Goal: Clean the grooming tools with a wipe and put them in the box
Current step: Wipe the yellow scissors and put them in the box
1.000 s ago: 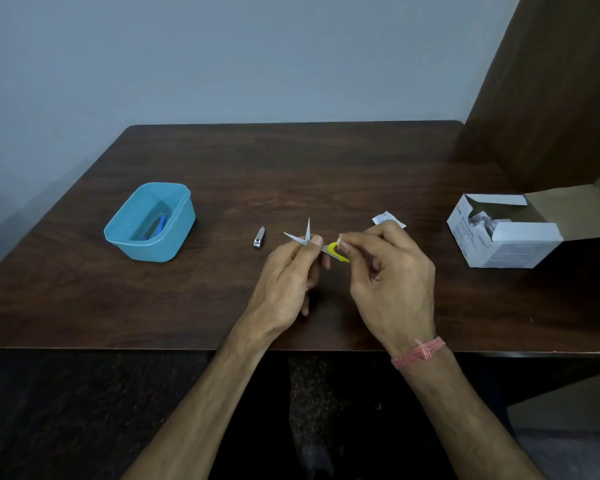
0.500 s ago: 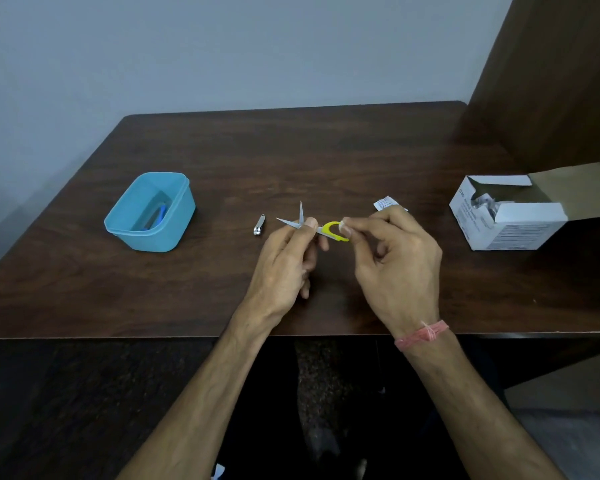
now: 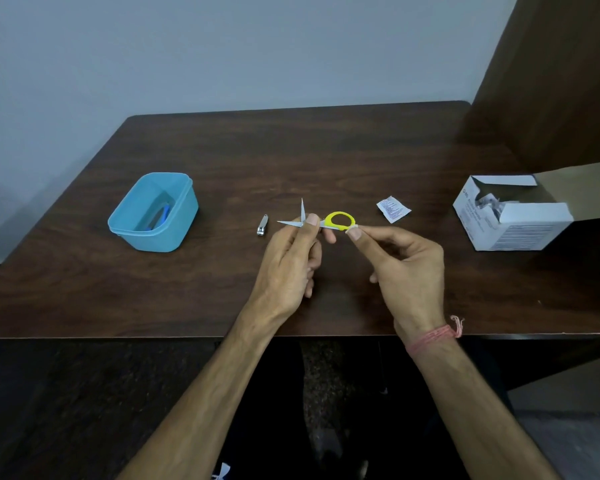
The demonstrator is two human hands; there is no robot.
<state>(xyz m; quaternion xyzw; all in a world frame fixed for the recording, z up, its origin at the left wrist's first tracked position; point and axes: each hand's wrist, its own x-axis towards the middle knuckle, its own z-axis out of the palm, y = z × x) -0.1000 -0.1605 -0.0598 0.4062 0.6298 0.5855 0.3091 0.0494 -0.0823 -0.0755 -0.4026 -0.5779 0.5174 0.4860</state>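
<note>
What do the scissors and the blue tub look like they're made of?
Scissors: pale, thin blades, probably steel; glossy yellow handle loop, likely plastic. Blue tub: slightly translucent, smooth moulded walls, so probably plastic.

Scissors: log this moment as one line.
scissors blades open, held above table | left hand pinches pivot | right hand pinches yellow handle | nail clipper on table

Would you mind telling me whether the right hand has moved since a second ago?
Yes. The right hand has slid rightward along the yellow scissors, away from the nail clipper.
</note>
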